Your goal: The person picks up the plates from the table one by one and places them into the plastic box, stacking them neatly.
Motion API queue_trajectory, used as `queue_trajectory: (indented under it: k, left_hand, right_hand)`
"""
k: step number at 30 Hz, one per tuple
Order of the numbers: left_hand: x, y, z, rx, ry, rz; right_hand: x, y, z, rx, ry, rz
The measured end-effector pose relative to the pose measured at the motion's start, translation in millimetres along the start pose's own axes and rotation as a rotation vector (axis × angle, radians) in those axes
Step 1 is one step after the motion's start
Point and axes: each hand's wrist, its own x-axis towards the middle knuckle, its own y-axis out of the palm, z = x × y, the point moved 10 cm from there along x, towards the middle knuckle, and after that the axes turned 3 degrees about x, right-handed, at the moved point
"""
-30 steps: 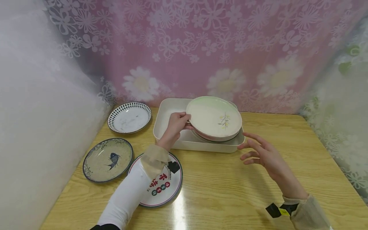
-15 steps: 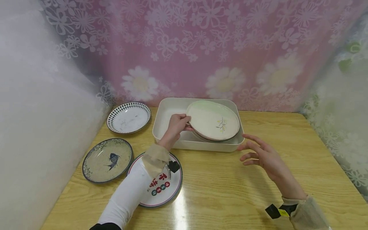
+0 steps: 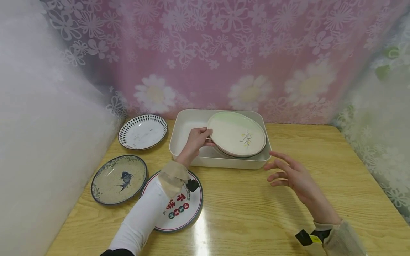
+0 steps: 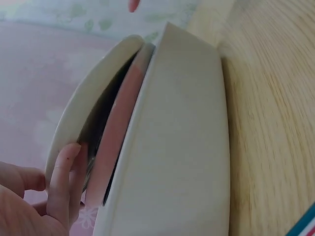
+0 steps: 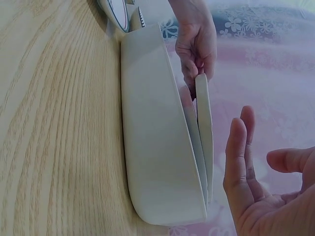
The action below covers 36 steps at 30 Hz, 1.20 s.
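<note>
My left hand (image 3: 196, 140) pinches the left rim of a cream plate (image 3: 229, 137) with a pale green edge and a twig design, thumb on top and fingers beneath. Its right side dips into a cream rectangular bin (image 3: 224, 162), while the gripped side is raised. Under it, in the left wrist view, a pink-sided plate (image 4: 120, 123) shows inside the bin, with a dark gap between the two. Just off the bin's front right corner, my right hand (image 3: 298, 179) hovers with fingers spread and nothing in them.
Left of the bin lie a white plate (image 3: 142, 131) with a black diamond rim and a beige plate (image 3: 120, 181) with a blue fish. Partly under my left forearm is a white plate (image 3: 189, 220) with red lettering. A floral curtain (image 3: 205, 53) hangs behind the wooden table (image 3: 250, 213).
The cream plate has come down a little, its right side sinking into the bin and the twig design turning slightly. My left hand keeps its grip; the right hand has barely moved.
</note>
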Motion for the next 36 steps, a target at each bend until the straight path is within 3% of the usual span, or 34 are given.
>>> queue_trajectory:
  k: [4, 12, 19, 28, 36]
  left_hand:
    - [-0.7, -0.3, 0.0, 0.070, 0.018, 0.007]
    - [1.9, -4.9, 1.1, 0.344, 0.037, -0.027]
    - [7.5, 6.0, -1.3, 0.339, 0.069, 0.042]
    - [11.7, 5.9, 2.5, 0.384, 0.058, 0.024]
    - [11.7, 3.9, 3.8, 0.346, 0.029, 0.051]
  right_hand:
    - [-0.1, 1, -1, -0.006, 0.000, 0.003]
    - [-1.0, 2, -4, 0.002, 0.014, 0.002]
    - [-1.2, 4, -5, 0.023, -0.012, 0.021]
    - [-2.5, 8, -7, 0.034, -0.008, 0.032]
    - [-3.8, 8, -8, 0.036, -0.014, 0.039]
